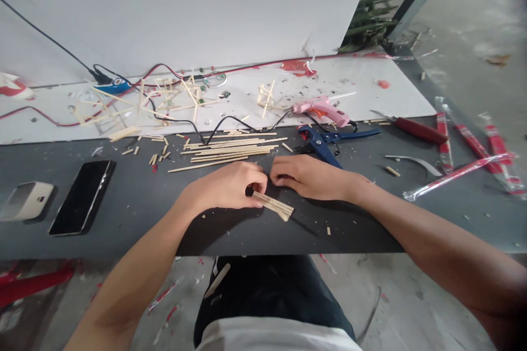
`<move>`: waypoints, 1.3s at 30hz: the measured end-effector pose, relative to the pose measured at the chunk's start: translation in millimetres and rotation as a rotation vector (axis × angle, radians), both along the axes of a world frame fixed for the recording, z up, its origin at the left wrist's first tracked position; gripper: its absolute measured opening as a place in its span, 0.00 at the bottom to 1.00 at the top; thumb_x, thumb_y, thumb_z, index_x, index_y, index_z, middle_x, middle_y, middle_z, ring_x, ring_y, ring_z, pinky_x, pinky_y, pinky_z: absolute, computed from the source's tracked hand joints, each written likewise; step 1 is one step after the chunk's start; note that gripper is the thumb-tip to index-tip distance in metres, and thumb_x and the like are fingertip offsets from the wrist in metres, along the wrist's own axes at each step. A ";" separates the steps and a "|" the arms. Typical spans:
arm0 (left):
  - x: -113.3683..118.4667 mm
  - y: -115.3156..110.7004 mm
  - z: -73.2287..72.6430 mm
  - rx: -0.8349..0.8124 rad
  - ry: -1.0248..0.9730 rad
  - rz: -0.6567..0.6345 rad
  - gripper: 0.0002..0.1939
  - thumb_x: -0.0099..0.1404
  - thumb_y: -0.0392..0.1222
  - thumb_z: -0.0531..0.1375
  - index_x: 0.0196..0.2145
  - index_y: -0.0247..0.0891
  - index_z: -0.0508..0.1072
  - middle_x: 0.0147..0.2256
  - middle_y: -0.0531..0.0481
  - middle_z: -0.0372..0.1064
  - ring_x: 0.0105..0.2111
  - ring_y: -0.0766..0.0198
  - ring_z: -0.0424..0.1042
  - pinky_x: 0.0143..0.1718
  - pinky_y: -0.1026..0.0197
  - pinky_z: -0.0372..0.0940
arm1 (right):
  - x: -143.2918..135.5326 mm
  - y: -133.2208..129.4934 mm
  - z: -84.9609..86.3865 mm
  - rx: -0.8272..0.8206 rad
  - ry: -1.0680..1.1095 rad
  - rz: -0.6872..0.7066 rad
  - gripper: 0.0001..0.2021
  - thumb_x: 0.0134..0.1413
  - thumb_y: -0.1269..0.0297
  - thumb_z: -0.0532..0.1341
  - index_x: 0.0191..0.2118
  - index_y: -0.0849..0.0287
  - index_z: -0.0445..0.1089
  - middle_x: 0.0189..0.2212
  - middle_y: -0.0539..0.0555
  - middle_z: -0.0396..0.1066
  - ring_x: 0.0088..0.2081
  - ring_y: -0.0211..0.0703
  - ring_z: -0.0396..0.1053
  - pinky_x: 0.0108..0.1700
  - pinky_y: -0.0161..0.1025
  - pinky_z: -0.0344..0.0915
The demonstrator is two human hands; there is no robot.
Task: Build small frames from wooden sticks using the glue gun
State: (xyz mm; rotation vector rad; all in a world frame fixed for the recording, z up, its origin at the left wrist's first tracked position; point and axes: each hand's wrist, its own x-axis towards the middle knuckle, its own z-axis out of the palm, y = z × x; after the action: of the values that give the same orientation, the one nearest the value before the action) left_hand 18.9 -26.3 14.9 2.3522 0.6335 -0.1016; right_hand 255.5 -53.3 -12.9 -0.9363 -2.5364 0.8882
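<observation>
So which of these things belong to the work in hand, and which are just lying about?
Likely part of it:
- stick bundle in the left grip
- loose long sticks
- blue cutter
- pink glue gun

Probably just lying about:
- black phone
- red wrappers

Soft light casts a broad shadow on the tabletop (138,208); outer edges blur.

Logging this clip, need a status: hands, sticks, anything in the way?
Left hand gripping small stick bundle. Right hand curled close by, any grip hidden. Blue-handled tool just beyond right hand; bundle's free ends uncovered.
</observation>
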 end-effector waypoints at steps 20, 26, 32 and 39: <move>-1.1 0.4 -3.5 0.040 -0.039 0.014 0.04 0.63 0.39 0.65 0.32 0.38 0.74 0.33 0.51 0.70 0.35 0.63 0.69 0.35 0.61 0.55 | -8.1 -17.9 22.7 0.013 0.367 0.076 0.09 0.68 0.67 0.59 0.42 0.60 0.77 0.34 0.56 0.75 0.32 0.35 0.71 0.34 0.33 0.63; -1.2 0.2 -5.0 0.031 -0.049 0.027 0.03 0.62 0.39 0.65 0.33 0.38 0.74 0.34 0.51 0.71 0.35 0.62 0.69 0.36 0.60 0.56 | -7.4 -19.0 22.1 0.038 0.340 0.040 0.08 0.67 0.68 0.59 0.41 0.59 0.78 0.34 0.55 0.77 0.32 0.36 0.73 0.35 0.32 0.64; -1.5 0.2 -4.3 0.036 -0.055 0.024 0.04 0.62 0.39 0.65 0.33 0.38 0.73 0.33 0.52 0.69 0.35 0.63 0.69 0.36 0.61 0.56 | -9.2 -19.5 19.8 0.051 0.371 0.033 0.08 0.67 0.68 0.60 0.42 0.59 0.78 0.33 0.55 0.79 0.31 0.35 0.73 0.34 0.32 0.64; -2.3 0.8 -5.2 0.034 -0.037 0.032 0.05 0.62 0.41 0.66 0.34 0.38 0.74 0.35 0.51 0.70 0.37 0.61 0.70 0.36 0.60 0.57 | -5.6 -17.8 23.9 0.031 0.342 0.042 0.09 0.66 0.69 0.60 0.42 0.58 0.79 0.35 0.55 0.79 0.32 0.36 0.74 0.32 0.33 0.63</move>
State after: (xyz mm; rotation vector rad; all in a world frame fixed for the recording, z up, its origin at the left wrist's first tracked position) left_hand 16.6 -25.5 9.8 2.3698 0.6591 -0.0336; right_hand 249.9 -71.1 11.0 -0.6587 -2.2766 0.9294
